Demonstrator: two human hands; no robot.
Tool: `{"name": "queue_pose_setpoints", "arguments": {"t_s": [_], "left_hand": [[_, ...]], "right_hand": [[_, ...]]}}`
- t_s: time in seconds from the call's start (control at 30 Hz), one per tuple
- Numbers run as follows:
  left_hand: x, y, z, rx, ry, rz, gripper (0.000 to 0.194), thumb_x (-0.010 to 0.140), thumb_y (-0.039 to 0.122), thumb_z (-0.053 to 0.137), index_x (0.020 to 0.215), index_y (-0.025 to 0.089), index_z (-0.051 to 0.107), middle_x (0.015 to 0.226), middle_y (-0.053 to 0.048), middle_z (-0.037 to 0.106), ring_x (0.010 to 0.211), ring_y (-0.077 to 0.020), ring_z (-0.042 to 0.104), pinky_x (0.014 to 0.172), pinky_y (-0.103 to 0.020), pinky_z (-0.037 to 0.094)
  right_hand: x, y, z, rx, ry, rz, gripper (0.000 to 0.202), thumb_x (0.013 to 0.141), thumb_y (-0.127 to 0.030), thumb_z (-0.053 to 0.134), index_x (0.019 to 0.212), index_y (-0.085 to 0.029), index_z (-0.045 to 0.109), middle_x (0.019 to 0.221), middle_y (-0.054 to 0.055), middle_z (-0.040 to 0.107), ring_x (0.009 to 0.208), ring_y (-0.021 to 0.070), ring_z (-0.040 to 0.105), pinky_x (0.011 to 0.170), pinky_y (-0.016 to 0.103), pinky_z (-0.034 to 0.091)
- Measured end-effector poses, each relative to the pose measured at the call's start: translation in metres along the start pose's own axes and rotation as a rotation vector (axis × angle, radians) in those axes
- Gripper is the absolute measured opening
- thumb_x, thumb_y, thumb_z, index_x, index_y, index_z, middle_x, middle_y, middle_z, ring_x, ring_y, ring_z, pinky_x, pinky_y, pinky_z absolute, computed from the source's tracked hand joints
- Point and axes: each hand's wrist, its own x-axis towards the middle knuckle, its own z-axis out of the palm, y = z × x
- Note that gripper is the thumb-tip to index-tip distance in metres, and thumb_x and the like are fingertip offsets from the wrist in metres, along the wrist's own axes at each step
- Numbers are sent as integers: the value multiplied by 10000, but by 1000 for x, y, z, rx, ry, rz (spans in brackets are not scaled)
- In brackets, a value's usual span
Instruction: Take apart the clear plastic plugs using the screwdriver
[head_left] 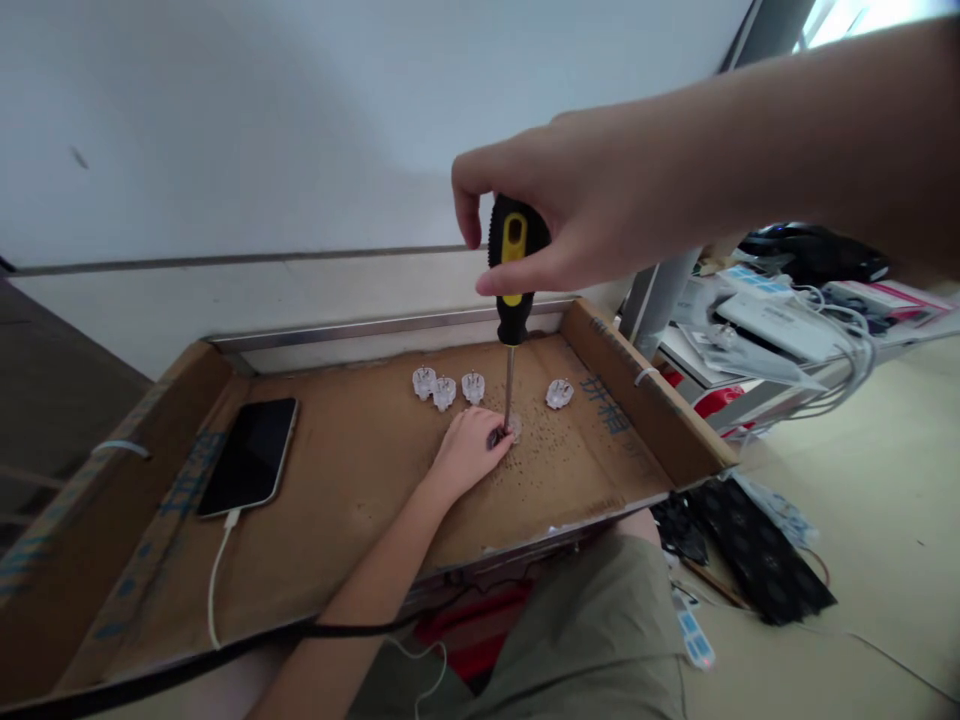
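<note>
My right hand (pixel 592 195) grips the black and yellow handle of a screwdriver (pixel 512 322) from above. Its shaft points straight down, and the tip meets a small clear plug part (pixel 516 428) on the cardboard. Pressed around that part are the fingers of my left hand (pixel 469 447), which also cover a small dark piece (pixel 495 437). Behind them stand three clear plugs with metal pins: a left plug (pixel 424 381), a middle plug (pixel 444 392) and a right plug (pixel 473 387). Another clear plug (pixel 559 393) sits farther right.
A shallow cardboard tray (pixel 360 510) with raised sides lies before me. At its left rests a phone (pixel 251 455) with a white cable (pixel 217 580). Small dark marks dot the cardboard near my left hand. On the right, a cluttered table (pixel 712 370) carries cables and packages.
</note>
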Motion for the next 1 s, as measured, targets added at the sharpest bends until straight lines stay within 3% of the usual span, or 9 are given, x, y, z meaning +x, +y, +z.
{"name": "queue_pose_setpoints", "arguments": {"t_s": [0.1,0.17,0.3,0.47,0.67,0.77,0.83,0.93,1.0], "left_hand": [[0,1,-1,18,-6,12,116,836,283,556,786,188,599,895,-37,662,921,-219,558,840,-366,431],[-1,1,-1,24,-8,9,113,838,285,554,806,189,603,890,-39,660,918,-223,556,838,-369,432],[-1,1,-2,21,-22,4,114,843,284,543,816,193,607,888,-42,655,920,-225,555,830,-370,436],[-1,2,-2,26,-20,-14,120,841,289,545,808,189,604,877,-45,649,899,-220,561,821,-362,441],[1,-1,-2,15,-37,-2,131,835,303,553,781,193,598,838,-28,640,843,-204,558,794,-347,437],[1,-1,-1,19,-26,1,139,836,311,547,774,195,591,824,-28,626,840,-204,548,778,-342,434],[1,0,0,43,-10,-7,149,835,313,542,756,193,580,809,-32,614,838,-211,541,765,-344,433],[-1,2,0,93,12,-13,162,832,313,539,727,191,562,792,-38,597,824,-215,536,751,-344,432],[-1,4,0,124,21,-6,169,833,315,536,719,191,557,789,-38,591,815,-211,535,748,-338,432]], "right_hand": [[5,-4,1,-206,-34,-96,285,774,-435,581,878,-172,544,619,-2,472,819,117,534,691,206,400],[10,-6,-2,-477,-91,-219,295,742,-443,609,864,-176,578,592,0,434,798,129,512,706,230,382],[23,-5,-9,-874,-187,-373,386,723,-564,564,924,-239,616,596,7,440,685,127,450,648,253,323],[32,3,-19,-800,-382,-291,556,626,-579,663,1109,-323,560,669,-47,571,505,69,418,488,221,260],[23,9,-23,-782,-207,-390,384,675,-592,621,822,-237,618,591,-22,540,529,78,413,488,222,240],[10,5,-17,-603,-209,-425,321,703,-493,644,855,-216,591,656,-26,553,595,69,441,534,203,294],[-2,6,-7,-277,-188,-385,294,732,-451,625,841,-188,554,708,-15,577,623,74,496,562,202,368],[-21,16,15,385,-191,-103,280,746,-425,605,743,-166,500,695,10,592,634,114,575,598,251,467],[-30,24,28,649,-129,3,287,759,-402,576,649,-159,471,602,-10,534,551,91,532,567,242,451]]}}
